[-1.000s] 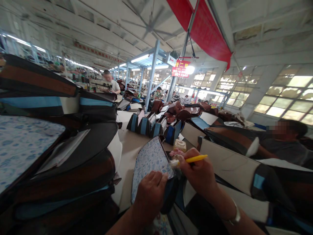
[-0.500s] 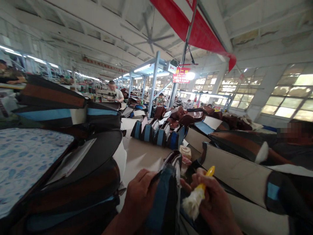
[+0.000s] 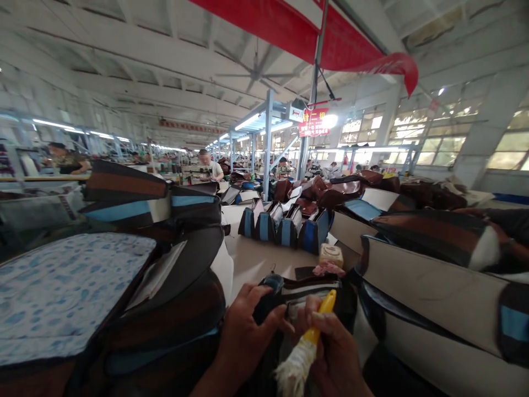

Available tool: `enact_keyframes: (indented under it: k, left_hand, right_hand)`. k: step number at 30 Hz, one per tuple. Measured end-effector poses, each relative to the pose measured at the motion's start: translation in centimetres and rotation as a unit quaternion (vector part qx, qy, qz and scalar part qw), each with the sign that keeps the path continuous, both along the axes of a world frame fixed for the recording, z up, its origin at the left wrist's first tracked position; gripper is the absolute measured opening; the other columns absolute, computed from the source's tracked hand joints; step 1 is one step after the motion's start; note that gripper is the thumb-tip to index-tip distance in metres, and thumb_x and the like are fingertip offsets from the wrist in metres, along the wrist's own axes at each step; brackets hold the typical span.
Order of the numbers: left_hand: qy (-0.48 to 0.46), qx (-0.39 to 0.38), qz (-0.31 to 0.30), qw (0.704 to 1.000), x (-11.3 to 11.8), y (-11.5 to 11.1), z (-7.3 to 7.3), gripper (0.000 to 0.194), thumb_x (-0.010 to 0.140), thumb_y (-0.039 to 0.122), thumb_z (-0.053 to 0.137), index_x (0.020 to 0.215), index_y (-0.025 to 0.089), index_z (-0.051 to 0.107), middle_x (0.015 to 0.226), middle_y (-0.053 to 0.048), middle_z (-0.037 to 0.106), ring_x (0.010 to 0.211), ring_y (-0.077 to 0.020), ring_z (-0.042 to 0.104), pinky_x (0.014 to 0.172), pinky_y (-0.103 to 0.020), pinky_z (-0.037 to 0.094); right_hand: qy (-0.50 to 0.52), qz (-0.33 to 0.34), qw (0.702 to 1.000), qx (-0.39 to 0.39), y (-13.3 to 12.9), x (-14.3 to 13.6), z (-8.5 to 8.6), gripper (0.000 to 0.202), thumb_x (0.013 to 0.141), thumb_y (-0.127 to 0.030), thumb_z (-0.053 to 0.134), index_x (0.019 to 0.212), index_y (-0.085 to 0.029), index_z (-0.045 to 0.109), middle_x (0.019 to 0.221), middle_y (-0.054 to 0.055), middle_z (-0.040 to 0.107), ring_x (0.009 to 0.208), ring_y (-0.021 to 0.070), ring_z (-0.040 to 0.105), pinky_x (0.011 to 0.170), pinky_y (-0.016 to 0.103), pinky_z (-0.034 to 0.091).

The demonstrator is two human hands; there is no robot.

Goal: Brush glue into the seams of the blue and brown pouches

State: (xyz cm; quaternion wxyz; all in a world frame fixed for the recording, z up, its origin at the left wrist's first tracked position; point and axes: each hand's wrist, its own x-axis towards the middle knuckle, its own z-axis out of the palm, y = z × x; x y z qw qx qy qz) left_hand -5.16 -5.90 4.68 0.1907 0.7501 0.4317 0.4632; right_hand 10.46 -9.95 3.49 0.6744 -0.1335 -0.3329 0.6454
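In front of me lies a dark bag with a pale edge strip and a blue-grey end. My left hand grips its near left side, with fingers over the blue-grey end and the thumb bent toward the middle. In my right hand is a paintbrush, its yellow handle pointing up and away. White wrapping covers the brush's neck, and its pale frayed bristles point down toward me. The right fingers are at the bag's upper part; whether they also pinch the bag I cannot tell.
Stacked bags rise at my left, one with a blue-patterned lining. Several small blue-striped bags stand ahead on the pale tabletop. A yellowish block sits behind pink cloth. Large beige-and-black bags and another person's arm are right.
The bag has turned from end-on to lying crosswise. My right hand has moved left and down with the brush, closer to my left hand. The view has shifted left.
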Motion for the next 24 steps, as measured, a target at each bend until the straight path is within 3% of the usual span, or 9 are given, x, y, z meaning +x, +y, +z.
enact_keyframes:
  k: [3, 5, 8, 10, 15, 17, 20, 24]
  left_hand:
    - [-0.005, -0.040, -0.006, 0.999, 0.6, -0.2, 0.7, 0.021, 0.090, 0.033, 0.054, 0.093, 0.023, 0.072, 0.102, -0.005, 0.066, 0.096, -0.0203, 0.063, 0.088, -0.031, 0.049]
    - [-0.009, -0.054, -0.023, 0.998, 0.8, -0.3, 1.2, 0.027, 0.092, 0.032, 0.049, 0.091, 0.022, 0.073, 0.100, -0.006, 0.066, 0.095, -0.0201, 0.063, 0.086, -0.030, 0.049]
    - [-0.027, -0.064, -0.038, 0.997, 0.9, -0.4, 1.7, 0.028, 0.093, 0.033, 0.048, 0.096, 0.021, 0.073, 0.100, -0.006, 0.065, 0.094, -0.0202, 0.062, 0.084, -0.030, 0.048]
    - [-0.028, -0.069, -0.042, 0.996, 1.0, -0.5, 2.0, 0.027, 0.093, 0.031, 0.048, 0.095, 0.021, 0.073, 0.099, -0.006, 0.065, 0.094, -0.0202, 0.061, 0.084, -0.030, 0.047]
    - [-0.007, -0.063, -0.053, 0.997, 1.5, -0.6, 1.9, 0.028, 0.093, 0.029, 0.045, 0.088, 0.019, 0.071, 0.095, -0.007, 0.063, 0.092, -0.0208, 0.060, 0.083, -0.031, 0.046]
    - [-0.012, -0.061, -0.052, 0.997, 1.5, -0.5, 1.8, 0.029, 0.094, 0.031, 0.045, 0.087, 0.018, 0.069, 0.094, -0.008, 0.062, 0.091, -0.0207, 0.059, 0.082, -0.031, 0.046]
    - [-0.018, -0.066, -0.050, 0.996, 1.4, -0.3, 1.7, 0.029, 0.095, 0.032, 0.045, 0.084, 0.017, 0.068, 0.094, -0.008, 0.062, 0.090, -0.0205, 0.059, 0.081, -0.031, 0.046]
    - [-0.020, -0.068, -0.050, 0.996, 1.3, 0.0, 1.7, 0.027, 0.094, 0.031, 0.045, 0.085, 0.018, 0.068, 0.094, -0.008, 0.062, 0.091, -0.0208, 0.059, 0.083, -0.032, 0.046]
  right_hand:
    - [0.009, 0.014, 0.999, -0.030, 0.0, 0.0, -0.2, 0.022, 0.078, -0.031, 0.067, 0.068, -0.020, 0.051, 0.044, -0.010, 0.040, 0.030, 0.0011, 0.015, 0.033, 0.014, 0.022]
    - [-0.011, -0.013, 0.999, -0.043, -0.1, 0.6, 0.0, 0.021, 0.080, -0.029, 0.068, 0.069, -0.020, 0.053, 0.042, -0.011, 0.040, 0.031, 0.0022, 0.020, 0.036, 0.015, 0.030]
    - [-0.042, -0.125, 0.990, -0.059, -0.1, 1.9, 1.2, 0.021, 0.080, -0.027, 0.073, 0.071, -0.021, 0.055, 0.044, -0.012, 0.039, 0.035, 0.0031, 0.027, 0.054, 0.020, 0.047]
    - [-0.073, -0.201, 0.975, -0.054, 0.4, 2.5, 2.3, 0.025, 0.079, -0.028, 0.076, 0.070, -0.021, 0.054, 0.047, -0.013, 0.037, 0.038, 0.0033, 0.028, 0.057, 0.020, 0.048]
    - [-0.241, -0.338, 0.909, 0.018, 3.3, 2.3, 4.0, 0.028, 0.080, -0.037, 0.075, 0.071, -0.020, 0.054, 0.053, -0.009, 0.044, 0.045, 0.0077, 0.038, 0.043, 0.020, 0.034]
    - [-0.301, -0.400, 0.865, 0.034, 4.1, 2.2, 4.3, 0.027, 0.081, -0.039, 0.073, 0.071, -0.020, 0.055, 0.055, -0.007, 0.048, 0.049, 0.0100, 0.045, 0.046, 0.022, 0.037]
    - [-0.346, -0.481, 0.803, 0.063, 4.2, 2.5, 4.7, 0.023, 0.082, -0.037, 0.070, 0.072, -0.020, 0.058, 0.068, -0.001, 0.061, 0.065, 0.0152, 0.058, 0.063, 0.028, 0.047]
    - [-0.395, -0.451, 0.794, 0.104, 3.6, 2.6, 4.8, 0.019, 0.087, -0.034, 0.064, 0.075, -0.022, 0.057, 0.067, -0.002, 0.063, 0.064, 0.0166, 0.061, 0.068, 0.031, 0.050]
